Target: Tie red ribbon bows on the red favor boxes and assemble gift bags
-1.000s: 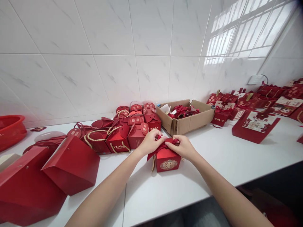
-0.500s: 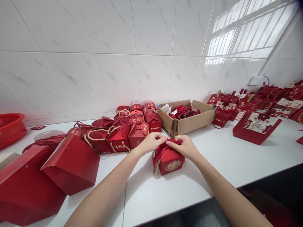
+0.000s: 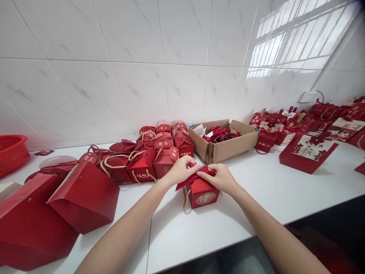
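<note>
A small red gift box [image 3: 203, 194] with a gold round emblem on its front sits on the white table before me. A dark red ribbon [image 3: 185, 182] lies across its top, one end sticking out to the left. My left hand [image 3: 184, 170] pinches the ribbon above the box's left side. My right hand [image 3: 221, 176] grips the ribbon on the right, thumb pressed over it. The crossing of the ribbon between my fingers is partly hidden. A twisted gold rope handle [image 3: 186, 198] hangs at the box's left side.
An open cardboard box [image 3: 228, 146] of red ribbons stands behind. Several small red boxes [image 3: 142, 165] crowd behind to the left, with larger red boxes [image 3: 88, 198] nearer. More decorated boxes [image 3: 308, 152] stand right, and a red plastic basin [image 3: 13, 156] sits far left. The table [image 3: 182, 239] meets a tiled wall.
The ribbon end that hung down the box's front left now lies sideways, out to the left beneath my left hand. Both hands stay at the box top.
</note>
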### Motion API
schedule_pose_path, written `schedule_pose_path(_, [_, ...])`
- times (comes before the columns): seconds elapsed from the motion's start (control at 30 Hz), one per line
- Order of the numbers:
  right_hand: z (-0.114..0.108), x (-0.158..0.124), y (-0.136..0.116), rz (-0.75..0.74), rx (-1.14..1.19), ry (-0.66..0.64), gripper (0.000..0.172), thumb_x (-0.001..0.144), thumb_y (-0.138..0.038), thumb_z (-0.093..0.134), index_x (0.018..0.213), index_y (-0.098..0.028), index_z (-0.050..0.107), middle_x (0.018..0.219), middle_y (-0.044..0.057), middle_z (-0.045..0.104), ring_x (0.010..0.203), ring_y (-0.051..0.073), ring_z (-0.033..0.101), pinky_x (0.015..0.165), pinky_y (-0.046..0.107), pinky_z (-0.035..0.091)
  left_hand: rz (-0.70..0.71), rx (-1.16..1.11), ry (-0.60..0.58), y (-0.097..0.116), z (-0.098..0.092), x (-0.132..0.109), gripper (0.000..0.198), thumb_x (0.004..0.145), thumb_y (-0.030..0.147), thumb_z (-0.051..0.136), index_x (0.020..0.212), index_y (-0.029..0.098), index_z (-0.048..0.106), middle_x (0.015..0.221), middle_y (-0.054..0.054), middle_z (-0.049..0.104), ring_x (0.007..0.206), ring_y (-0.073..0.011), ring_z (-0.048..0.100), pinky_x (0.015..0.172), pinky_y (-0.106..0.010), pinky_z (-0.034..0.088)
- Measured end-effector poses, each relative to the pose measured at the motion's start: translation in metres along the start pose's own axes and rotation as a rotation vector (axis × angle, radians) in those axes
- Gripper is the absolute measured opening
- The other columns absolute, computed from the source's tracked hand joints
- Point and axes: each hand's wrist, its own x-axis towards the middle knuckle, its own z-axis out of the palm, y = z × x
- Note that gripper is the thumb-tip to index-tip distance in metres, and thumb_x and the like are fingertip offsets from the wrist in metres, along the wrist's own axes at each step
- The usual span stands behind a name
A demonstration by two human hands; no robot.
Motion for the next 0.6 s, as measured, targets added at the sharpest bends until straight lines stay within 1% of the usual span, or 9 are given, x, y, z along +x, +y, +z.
schedule_pose_path(0.1, [0.0024,0.0002,0.0017,0.012,0.012,0.007,0.05,0.082,-0.056,0.045,0.052,-0.017,0.033,0.052,-0.003,0.029,0.051,0.008,0.027,0.046,0.021,0.021,0.005,0.011,-0.011,0.0016,-0.0012,0.0001,0.028,0.076,0.043,0.056,0.067,0.017,0.053,0.08,-0.003,0.058,0.069,-0.015,0.054,0.064,-0.029,0.045])
schedule_pose_path(0.2, [0.0022,0.0006,0.003,0.007,0.001,-0.017,0.051,0.08,-0.055,0.049,0.052,-0.018,0.027,0.053,-0.004,0.024,0.051,0.007,0.024,0.045,0.021,0.019,0.026,0.026,-0.007,0.0023,-0.0027,0.0007,0.031,0.076,0.043,0.057,0.062,0.017,0.048,0.081,-0.003,0.058,0.07,-0.0152,0.055,0.066,-0.029,0.046])
schedule_pose_path(0.3, [0.0007,0.0015,0.0025,-0.003,-0.035,-0.034,0.054,0.077,-0.053,0.054,0.052,-0.018,0.022,0.052,-0.004,0.02,0.051,0.007,0.02,0.045,0.022,0.016,0.052,0.046,0.019,0.0021,-0.003,0.0013,0.031,0.074,0.041,0.058,0.058,0.018,0.046,0.084,-0.004,0.058,0.076,-0.0171,0.056,0.07,-0.031,0.046])
schedule_pose_path(0.47, [-0.0014,0.0032,-0.0001,-0.017,-0.102,-0.04,0.054,0.075,-0.051,0.058,0.05,-0.017,0.023,0.049,-0.005,0.021,0.05,0.008,0.018,0.046,0.024,0.014,0.064,0.07,0.085,0.0021,-0.0008,0.0008,0.032,0.072,0.038,0.06,0.054,0.018,0.044,0.1,-0.008,0.057,0.088,-0.0202,0.058,0.081,-0.034,0.046])
schedule_pose_path(0.6, [-0.0026,0.0028,-0.0015,-0.017,-0.124,-0.041,0.052,0.075,-0.05,0.058,0.047,-0.017,0.028,0.047,-0.005,0.025,0.05,0.008,0.019,0.047,0.024,0.016,0.047,0.066,0.106,0.0006,-0.0002,0.0009,0.033,0.074,0.039,0.058,0.054,0.018,0.042,0.113,-0.011,0.054,0.093,-0.022,0.058,0.083,-0.036,0.047])
